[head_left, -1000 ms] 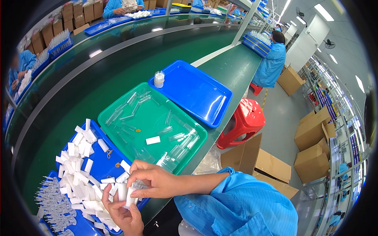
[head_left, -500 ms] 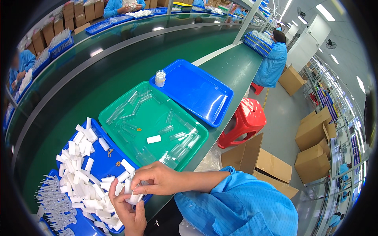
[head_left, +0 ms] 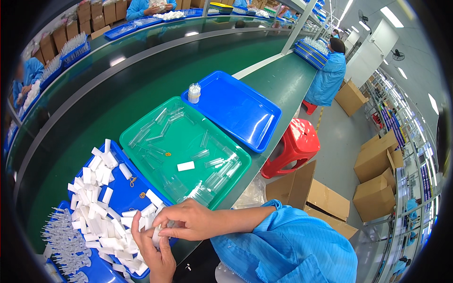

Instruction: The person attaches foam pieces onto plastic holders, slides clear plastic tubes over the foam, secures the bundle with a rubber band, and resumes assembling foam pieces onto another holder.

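Note:
Close together over the near edge of a blue tray [head_left: 123, 194], both my hands grip a white piece [head_left: 157, 237], mostly hidden by the fingers. My left hand [head_left: 156, 257] cups it from below, fingers bent around it. From the right, my right hand [head_left: 192, 220] pinches it between thumb and fingers. Whether a clear tube is held with it cannot be made out. Beside the hands, a heap of short white cylinders [head_left: 96, 207] fills much of the blue tray. Two tan rubber bands [head_left: 142, 195] lie there too.
A green tray [head_left: 188, 128] holds clear tubes [head_left: 214, 181] and one white cylinder [head_left: 185, 166]. Beyond it, a blue tray [head_left: 238, 111] carries a banded bundle [head_left: 194, 93]. Translucent nozzle-like parts [head_left: 66, 243] stand at left. A red stool [head_left: 295, 144] and cartons [head_left: 325, 198] are at right.
My right hand has moved slightly down and closer over the white piece, which shows less between the fingers. The trays and their contents look the same.

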Demonstrator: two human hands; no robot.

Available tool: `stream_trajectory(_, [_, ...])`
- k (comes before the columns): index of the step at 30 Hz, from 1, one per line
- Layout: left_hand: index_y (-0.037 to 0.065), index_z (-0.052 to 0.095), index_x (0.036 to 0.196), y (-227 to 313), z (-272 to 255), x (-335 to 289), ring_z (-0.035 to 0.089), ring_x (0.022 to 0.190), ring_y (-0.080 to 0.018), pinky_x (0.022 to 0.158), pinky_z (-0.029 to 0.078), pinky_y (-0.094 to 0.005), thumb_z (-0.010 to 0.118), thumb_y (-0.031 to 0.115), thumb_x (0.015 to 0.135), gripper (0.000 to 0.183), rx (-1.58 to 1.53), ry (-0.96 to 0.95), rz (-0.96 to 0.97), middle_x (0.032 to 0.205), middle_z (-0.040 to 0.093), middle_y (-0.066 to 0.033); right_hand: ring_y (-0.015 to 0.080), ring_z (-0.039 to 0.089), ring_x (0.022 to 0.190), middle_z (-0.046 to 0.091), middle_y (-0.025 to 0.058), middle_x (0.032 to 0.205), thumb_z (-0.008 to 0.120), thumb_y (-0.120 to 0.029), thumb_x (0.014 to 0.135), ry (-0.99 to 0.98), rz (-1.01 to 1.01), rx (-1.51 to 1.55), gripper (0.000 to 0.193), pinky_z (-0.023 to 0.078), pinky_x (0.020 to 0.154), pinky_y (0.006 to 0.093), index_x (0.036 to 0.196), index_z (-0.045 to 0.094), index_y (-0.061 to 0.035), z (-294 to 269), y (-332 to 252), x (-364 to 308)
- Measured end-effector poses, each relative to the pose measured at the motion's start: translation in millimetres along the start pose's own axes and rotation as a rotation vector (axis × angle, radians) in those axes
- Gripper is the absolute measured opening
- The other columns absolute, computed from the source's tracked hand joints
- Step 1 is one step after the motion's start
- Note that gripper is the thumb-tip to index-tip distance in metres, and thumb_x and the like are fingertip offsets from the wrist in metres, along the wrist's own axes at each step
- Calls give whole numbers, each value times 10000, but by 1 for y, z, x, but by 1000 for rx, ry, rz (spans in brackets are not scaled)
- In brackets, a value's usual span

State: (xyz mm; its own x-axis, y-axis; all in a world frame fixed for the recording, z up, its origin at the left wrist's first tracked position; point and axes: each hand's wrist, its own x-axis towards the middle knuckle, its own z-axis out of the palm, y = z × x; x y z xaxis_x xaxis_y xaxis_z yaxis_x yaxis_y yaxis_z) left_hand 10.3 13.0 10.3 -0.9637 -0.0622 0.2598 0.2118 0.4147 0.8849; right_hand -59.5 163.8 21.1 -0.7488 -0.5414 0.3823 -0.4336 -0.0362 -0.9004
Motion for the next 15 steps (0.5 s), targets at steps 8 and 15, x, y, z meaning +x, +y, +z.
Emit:
stream_trajectory(8, [-23,449,884,-7,-1,-1,413,1117,-365,890,350,-417,570,157,858,219,78,-36,39,1246,363,-273,94,545,494,625,38,733,669,-151,802,-75,78,47,129,368,403,225,852,597,-55,-2,-1,0])
stream_trajectory(15, [-20,474,920,-10,0,-1,434,1095,-353,882,359,-417,560,191,873,233,78,7,63,1242,374,-260,96,512,469,625,51,768,681,-147,791,-26,15,50,167,350,398,225,914,620,-53,4,6,0])
